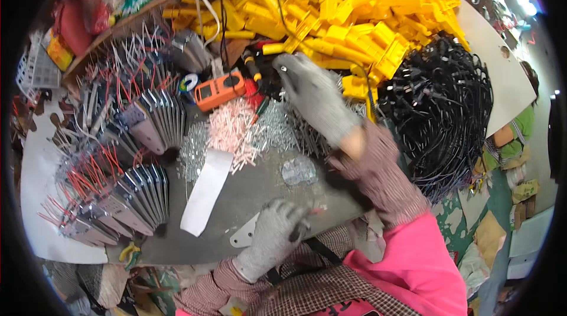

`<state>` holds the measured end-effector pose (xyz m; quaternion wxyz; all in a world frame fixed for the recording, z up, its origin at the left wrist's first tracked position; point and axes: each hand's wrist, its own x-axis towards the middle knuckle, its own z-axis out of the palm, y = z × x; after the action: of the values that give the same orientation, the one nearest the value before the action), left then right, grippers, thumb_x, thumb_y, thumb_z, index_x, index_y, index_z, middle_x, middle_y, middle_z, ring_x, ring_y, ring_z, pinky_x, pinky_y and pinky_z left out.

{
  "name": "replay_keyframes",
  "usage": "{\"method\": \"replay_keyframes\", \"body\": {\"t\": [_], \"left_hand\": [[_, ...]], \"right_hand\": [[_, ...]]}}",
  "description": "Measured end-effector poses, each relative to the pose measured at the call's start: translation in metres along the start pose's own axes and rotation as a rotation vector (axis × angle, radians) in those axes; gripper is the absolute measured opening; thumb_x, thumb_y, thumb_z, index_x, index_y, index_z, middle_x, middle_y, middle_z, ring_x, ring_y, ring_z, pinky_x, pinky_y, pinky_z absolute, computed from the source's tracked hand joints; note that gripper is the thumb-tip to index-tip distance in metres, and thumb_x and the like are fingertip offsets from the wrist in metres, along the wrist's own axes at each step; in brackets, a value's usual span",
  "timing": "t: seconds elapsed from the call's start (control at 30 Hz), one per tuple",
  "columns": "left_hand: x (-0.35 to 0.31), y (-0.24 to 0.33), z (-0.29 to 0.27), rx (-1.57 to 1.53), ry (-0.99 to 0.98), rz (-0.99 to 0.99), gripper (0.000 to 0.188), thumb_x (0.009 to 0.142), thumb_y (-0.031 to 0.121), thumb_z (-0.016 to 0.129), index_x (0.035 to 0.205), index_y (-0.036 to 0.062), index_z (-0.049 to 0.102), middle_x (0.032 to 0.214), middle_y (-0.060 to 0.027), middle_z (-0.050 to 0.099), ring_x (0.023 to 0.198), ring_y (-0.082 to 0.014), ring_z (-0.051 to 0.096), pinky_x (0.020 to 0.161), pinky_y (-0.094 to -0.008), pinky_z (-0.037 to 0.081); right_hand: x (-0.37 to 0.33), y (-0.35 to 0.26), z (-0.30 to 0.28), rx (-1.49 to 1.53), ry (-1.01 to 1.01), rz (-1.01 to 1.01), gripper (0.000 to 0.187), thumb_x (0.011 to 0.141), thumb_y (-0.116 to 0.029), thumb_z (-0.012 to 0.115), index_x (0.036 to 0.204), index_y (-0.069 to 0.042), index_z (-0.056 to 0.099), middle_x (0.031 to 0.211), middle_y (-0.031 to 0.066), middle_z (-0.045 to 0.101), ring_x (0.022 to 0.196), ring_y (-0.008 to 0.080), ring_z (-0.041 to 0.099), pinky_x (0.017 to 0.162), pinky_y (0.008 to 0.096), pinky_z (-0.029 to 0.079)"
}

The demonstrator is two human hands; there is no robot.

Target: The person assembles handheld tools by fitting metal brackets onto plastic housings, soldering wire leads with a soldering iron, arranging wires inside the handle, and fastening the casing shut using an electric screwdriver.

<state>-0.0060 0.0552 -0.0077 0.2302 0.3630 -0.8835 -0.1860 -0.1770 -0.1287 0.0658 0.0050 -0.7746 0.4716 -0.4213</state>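
My left hand, in a grey glove, is low over the front of the dark work surface. Its fingers curl over a flat metal plate with holes, one end of which sticks out on the left. A small reddish bit shows beside the fingertips. My right hand, gloved too, reaches forward above loose screws. Its fingers are drawn together, and a tiny shiny spot shows at them; what they hold, if anything, I cannot make out. A yellow-and-black screwdriver lies just left of its fingertips.
Yellow plastic housings are heaped at the back, beside black coiled cables on the right. Metal plates with red wires stand in rows at left. An orange meter, pale pink tubes and a white strip lie mid-table.
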Motion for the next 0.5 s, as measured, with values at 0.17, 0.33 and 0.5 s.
{"method": "replay_keyframes", "body": {"t": [0.17, 0.33, 0.5], "left_hand": [[0.009, -0.007, 0.022, -0.448, 0.227, -0.217, 0.039, 0.078, 0.005, 0.072, 0.116, 0.0030, 0.062, 0.097, -0.0144, 0.066, 0.087, -0.0343, 0.063, 0.078, -0.0437, 0.050], [0.018, -0.002, 0.009, -0.105, 0.036, -0.086, 0.040, 0.076, 0.009, 0.070, 0.116, 0.0068, 0.063, 0.104, -0.0110, 0.064, 0.102, -0.0326, 0.060, 0.090, -0.0433, 0.046], [0.005, 0.000, 0.010, -0.158, 0.190, -0.080, 0.057, 0.080, 0.024, 0.071, 0.131, 0.0066, 0.053, 0.116, -0.0162, 0.061, 0.111, -0.0369, 0.056, 0.097, -0.0483, 0.044]], "right_hand": [[-0.132, -0.024, -0.079, 0.215, -0.547, 0.399, 0.031, 0.092, -0.015, 0.061, 0.120, -0.003, 0.058, 0.091, 0.0211, 0.066, 0.084, 0.0358, 0.067, 0.077, 0.0412, 0.053], [-0.135, -0.043, -0.088, 0.385, -0.633, 0.565, 0.026, 0.090, -0.014, 0.063, 0.113, -0.002, 0.059, 0.082, 0.0156, 0.064, 0.075, 0.0245, 0.066, 0.073, 0.0348, 0.052], [-0.160, -0.043, -0.059, 0.267, -0.585, 0.416, 0.019, 0.089, -0.016, 0.066, 0.102, -0.002, 0.063, 0.084, 0.0128, 0.064, 0.073, 0.0202, 0.061, 0.072, 0.0331, 0.051]]}}
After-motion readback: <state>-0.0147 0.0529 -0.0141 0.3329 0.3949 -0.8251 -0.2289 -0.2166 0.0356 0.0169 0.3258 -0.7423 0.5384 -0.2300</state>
